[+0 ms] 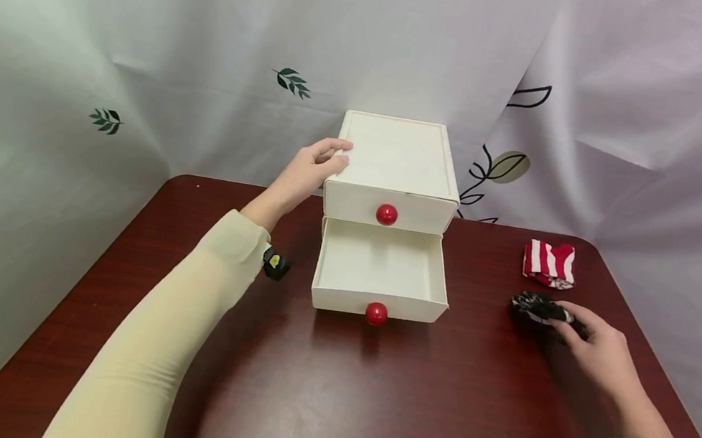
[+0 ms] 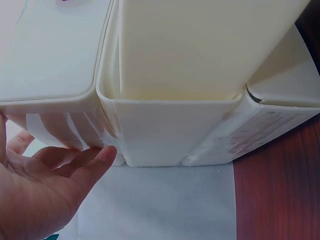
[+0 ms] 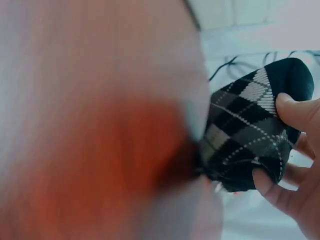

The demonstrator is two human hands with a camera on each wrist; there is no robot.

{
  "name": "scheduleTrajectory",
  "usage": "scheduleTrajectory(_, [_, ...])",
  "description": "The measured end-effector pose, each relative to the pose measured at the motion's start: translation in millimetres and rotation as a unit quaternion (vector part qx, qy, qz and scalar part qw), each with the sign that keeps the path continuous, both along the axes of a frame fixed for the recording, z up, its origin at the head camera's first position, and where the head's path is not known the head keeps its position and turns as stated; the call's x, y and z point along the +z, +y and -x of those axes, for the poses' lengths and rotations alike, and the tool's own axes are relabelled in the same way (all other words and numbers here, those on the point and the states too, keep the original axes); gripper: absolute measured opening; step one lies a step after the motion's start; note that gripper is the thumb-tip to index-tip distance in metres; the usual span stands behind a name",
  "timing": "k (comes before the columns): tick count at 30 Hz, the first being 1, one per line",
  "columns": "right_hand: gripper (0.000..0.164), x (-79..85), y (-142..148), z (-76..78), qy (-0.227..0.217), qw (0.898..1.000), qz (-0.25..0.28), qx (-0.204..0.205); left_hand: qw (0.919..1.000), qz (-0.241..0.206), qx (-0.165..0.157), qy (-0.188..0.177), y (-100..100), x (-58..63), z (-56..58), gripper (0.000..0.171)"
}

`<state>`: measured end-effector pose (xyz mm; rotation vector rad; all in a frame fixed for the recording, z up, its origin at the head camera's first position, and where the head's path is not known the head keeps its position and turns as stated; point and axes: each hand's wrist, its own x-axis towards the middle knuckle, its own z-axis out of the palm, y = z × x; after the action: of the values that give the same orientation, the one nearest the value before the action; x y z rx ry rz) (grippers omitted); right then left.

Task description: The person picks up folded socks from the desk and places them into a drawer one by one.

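Observation:
A white two-tier drawer unit (image 1: 399, 154) stands at the back of the table, its lower drawer (image 1: 341, 301) pulled out with a bare bottom showing. My left hand (image 1: 306, 172) rests at the unit's upper left edge; in the left wrist view its extended fingers (image 2: 92, 167) touch the side of the upper tier. Over on the right, my right hand (image 1: 602, 354) pinches a folded black argyle sock (image 3: 245, 125) between thumb and fingers, low over the tabletop.
Beyond the right hand lies a folded red-and-white striped cloth item (image 1: 549, 263), near the back right corner of the dark red table (image 1: 408, 399). Red round knobs (image 1: 387, 214) stick out from the drawer fronts. A pale patterned curtain (image 1: 224, 74) hangs behind and at both sides.

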<state>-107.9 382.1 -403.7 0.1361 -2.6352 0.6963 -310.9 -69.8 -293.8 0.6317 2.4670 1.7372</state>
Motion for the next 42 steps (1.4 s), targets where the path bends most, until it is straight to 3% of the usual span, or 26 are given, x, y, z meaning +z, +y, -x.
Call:
scheduleTrajectory(3, [0.028, 12.7, -6.3, -1.1, -0.033, 0.997, 0.063, -0.001, 1.0000, -0.004, -0.002, 0.000, -0.6, 0.2, -0.3, 0.041])
scheduleTrajectory(9, [0.028, 34.9, -21.0, -1.5, -0.100, 0.982, 0.162, -0.005, 1.0000, -0.004, 0.000, 0.000, -0.9, -0.5, -0.6, 0.041])
scheduleTrajectory(13, [0.018, 49.9, -33.4, 0.3, -0.127, 0.963, 0.236, 0.000, 1.0000, -0.005, -0.001, -0.001, 0.0, -0.2, -0.9, 0.042])
scheduleTrajectory(15, [0.014, 57.8, -39.4, 1.2, -0.145, 0.936, 0.321, 0.024, 1.0000, -0.007, -0.002, -0.001, 0.8, -0.1, -0.9, 0.041])
scheduleTrajectory(16, [0.013, 61.7, -42.1, 1.7, -0.154, 0.915, 0.372, 0.041, 1.0000, -0.007, -0.003, -0.001, 1.1, -0.1, -0.9, 0.041])
scheduleTrajectory(17, [0.013, 65.8, -44.7, 2.4, -0.164, 0.889, 0.423, 0.060, 1.0000, -0.008, -0.003, -0.002, 1.4, -0.1, -0.9, 0.041])
scheduleTrajectory(20, [0.019, 78.3, -51.8, 4.9, -0.196, 0.795, 0.560, 0.124, 1.0000, -0.007, -0.003, -0.003, 1.6, -0.3, -0.7, 0.041])
scheduleTrajectory(21, [0.021, 82.5, -54.1, 6.1, -0.205, 0.772, 0.585, 0.142, 1.0000, -0.007, -0.003, -0.003, 1.6, -0.3, -0.8, 0.042])
scheduleTrajectory(23, [0.023, 90.8, -58.9, 8.8, -0.218, 0.739, 0.615, 0.169, 1.0000, -0.006, -0.002, -0.002, 1.5, 0.0, -1.0, 0.042])
scheduleTrajectory(24, [0.023, 94.7, -62.1, 10.2, -0.220, 0.732, 0.620, 0.176, 1.0000, -0.006, -0.002, -0.002, 1.3, -0.1, -0.8, 0.042])
scheduleTrajectory(26, [0.022, 102.0, -69.1, 13.2, -0.217, 0.725, 0.626, 0.187, 1.0000, -0.007, -0.001, 0.000, 0.8, -0.1, -0.6, 0.042])
scheduleTrajectory(32, [0.017, 115.4, -103.2, 25.6, -0.186, 0.729, 0.631, 0.191, 0.9999, -0.012, -0.002, 0.001, 0.5, -0.5, -0.3, 0.041])
scheduleTrajectory(39, [0.025, 119.2, -144.4, 45.9, -0.177, 0.746, 0.620, 0.167, 0.9999, -0.014, -0.003, 0.002, 3.7, 0.6, -2.9, 0.040])
scheduleTrajectory(42, [0.026, 119.7, -159.1, 53.1, -0.188, 0.745, 0.621, 0.157, 0.9999, -0.012, -0.004, 0.002, 6.0, 1.3, -3.6, 0.040])
